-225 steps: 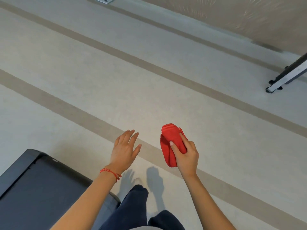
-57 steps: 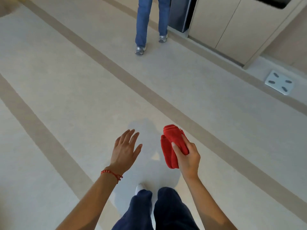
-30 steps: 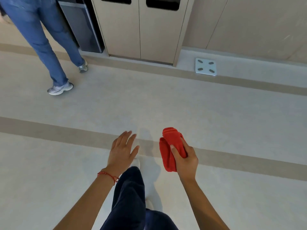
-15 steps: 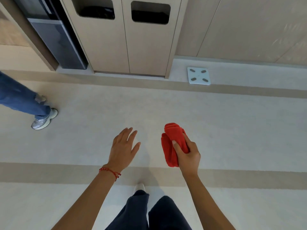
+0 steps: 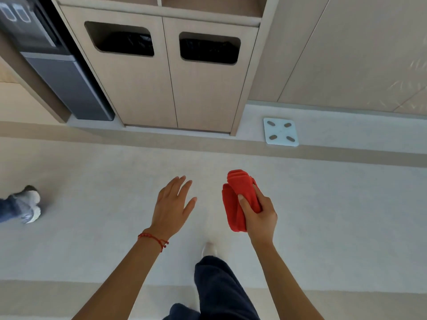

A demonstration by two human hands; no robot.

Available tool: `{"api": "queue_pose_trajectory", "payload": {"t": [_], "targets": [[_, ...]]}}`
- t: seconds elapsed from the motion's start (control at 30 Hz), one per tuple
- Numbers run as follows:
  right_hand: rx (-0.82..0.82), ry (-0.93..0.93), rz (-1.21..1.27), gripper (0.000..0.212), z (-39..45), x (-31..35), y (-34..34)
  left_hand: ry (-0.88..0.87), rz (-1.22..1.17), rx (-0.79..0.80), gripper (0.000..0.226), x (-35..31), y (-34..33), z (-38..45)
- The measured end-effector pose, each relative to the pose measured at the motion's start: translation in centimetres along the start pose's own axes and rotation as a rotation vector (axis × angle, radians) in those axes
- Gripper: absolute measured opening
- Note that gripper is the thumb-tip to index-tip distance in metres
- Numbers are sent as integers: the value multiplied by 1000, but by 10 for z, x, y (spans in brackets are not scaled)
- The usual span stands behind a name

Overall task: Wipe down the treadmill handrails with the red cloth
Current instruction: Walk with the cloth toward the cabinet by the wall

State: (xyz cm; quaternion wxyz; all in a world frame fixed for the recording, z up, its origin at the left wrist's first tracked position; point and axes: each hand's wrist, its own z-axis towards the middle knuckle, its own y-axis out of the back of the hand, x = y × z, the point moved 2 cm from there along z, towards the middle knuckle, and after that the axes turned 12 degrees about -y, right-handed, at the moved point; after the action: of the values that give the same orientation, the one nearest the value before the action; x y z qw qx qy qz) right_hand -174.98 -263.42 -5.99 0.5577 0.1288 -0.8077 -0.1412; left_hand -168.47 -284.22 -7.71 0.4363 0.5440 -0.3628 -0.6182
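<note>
Right now my right hand [image 5: 260,214] grips the bunched cloth [image 5: 240,199] while my left hand [image 5: 172,204] hangs spread and empty; no treadmill in sight, so I can't tell what's wiped.

Red cloth [image 5: 240,199]; red string bracelet [image 5: 153,237]; navy trousers [image 5: 221,289]; beige bin cabinet [image 5: 171,79] (pale wood grain).

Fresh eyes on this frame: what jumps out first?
The red cloth, bunched in the right hand at centre frame, is the only bright colour against the pale floor. Beside it the left hand hangs open and empty, a red string bracelet at its wrist. Ahead stands a cabinet with two dark bin openings, and a white scale lies to its right.
</note>
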Motion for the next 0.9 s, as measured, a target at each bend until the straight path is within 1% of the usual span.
{"api": "queue_pose_trajectory", "payload": {"t": [0.13, 0.3, 0.43, 0.57, 0.73, 0.9], "targets": [[11, 21, -12, 46, 61, 44, -17, 14, 10, -30, 70, 24, 8, 69], [6, 26, -19, 46, 128, 91, -44, 33, 2, -54, 70, 59, 17, 136], [2, 41, 0, 47, 178, 127, -77, 27, -1, -29, 72, 96, 21, 195], [-18, 50, 20, 48, 230, 165, -115, -1, -2, -28, 71, 139, 25, 263], [-41, 44, 47, 49, 292, 220, -161, -53, 12, -29, 70, 190, 48, 349], [-72, 54, 100, 45, 339, 262, -182, -95, 18, -22, 71, 223, 62, 419]]}}
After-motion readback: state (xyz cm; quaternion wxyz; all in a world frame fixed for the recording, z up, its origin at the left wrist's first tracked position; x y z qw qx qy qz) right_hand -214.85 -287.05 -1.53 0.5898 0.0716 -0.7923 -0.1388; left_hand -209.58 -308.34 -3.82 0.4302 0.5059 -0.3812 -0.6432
